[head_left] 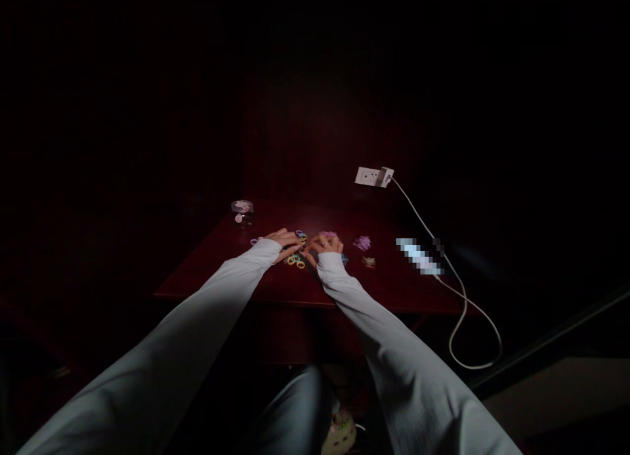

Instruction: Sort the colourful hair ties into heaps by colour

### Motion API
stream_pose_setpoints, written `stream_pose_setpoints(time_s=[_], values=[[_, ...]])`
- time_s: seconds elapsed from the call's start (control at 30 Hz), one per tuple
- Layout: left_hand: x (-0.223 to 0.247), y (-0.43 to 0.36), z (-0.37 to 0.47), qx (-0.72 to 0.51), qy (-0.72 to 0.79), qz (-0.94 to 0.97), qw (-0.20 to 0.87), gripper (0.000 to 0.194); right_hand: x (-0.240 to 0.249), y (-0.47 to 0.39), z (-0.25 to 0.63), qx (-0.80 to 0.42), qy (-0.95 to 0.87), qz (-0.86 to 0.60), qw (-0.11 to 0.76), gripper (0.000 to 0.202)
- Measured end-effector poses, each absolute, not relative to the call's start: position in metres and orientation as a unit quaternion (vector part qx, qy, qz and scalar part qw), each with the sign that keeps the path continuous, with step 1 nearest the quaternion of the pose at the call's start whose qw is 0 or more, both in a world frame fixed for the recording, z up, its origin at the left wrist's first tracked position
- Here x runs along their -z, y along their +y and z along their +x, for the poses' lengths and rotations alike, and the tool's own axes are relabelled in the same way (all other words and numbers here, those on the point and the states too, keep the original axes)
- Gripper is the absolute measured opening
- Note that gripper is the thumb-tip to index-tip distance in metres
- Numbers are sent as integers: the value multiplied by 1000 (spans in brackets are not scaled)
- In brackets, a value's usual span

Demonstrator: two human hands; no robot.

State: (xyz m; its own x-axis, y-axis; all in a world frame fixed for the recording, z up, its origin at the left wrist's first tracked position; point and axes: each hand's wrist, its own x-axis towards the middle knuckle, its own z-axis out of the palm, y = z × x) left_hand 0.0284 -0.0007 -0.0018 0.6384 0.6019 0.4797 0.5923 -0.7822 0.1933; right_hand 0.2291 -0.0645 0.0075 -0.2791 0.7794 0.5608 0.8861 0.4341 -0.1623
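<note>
Both hands are over the dark red table, their fingertips almost meeting. My left hand (284,238) is closed, thumb and fingers drawn together in a pinch; what they hold is too small to make out. My right hand (327,245) is also closed, its fingers curled towards the left one, and anything in them is hidden. Just below the fingertips lie yellow and green hair ties (296,262). Blue and yellow ring-shaped ties (301,234) sit behind the hands. A pink pile (329,234) is behind my right hand, and some purple rings (254,241) show beside my left.
Right of my hands lie a purple pile (363,243) and a beige pile (369,262) of small bands. A clear jar (243,212) stands at the back left. At the right, a pixelated bright device (418,255) is wired by a white cable (465,291) to the wall socket (367,176).
</note>
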Motion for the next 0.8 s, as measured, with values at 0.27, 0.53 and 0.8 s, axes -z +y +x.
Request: stream_pose_setpoints(time_s=[0.27,0.53,0.8], values=[[4,6,27,-260,327,908,4,30,-7,-65,231,88,-781,-547,288,23],[10,11,25,-303,351,884,-58,36,-1,-62,235,86,-788,-553,256,18],[10,11,24,-296,342,889,-72,38,-1,-60,232,66,-796,-549,245,18]])
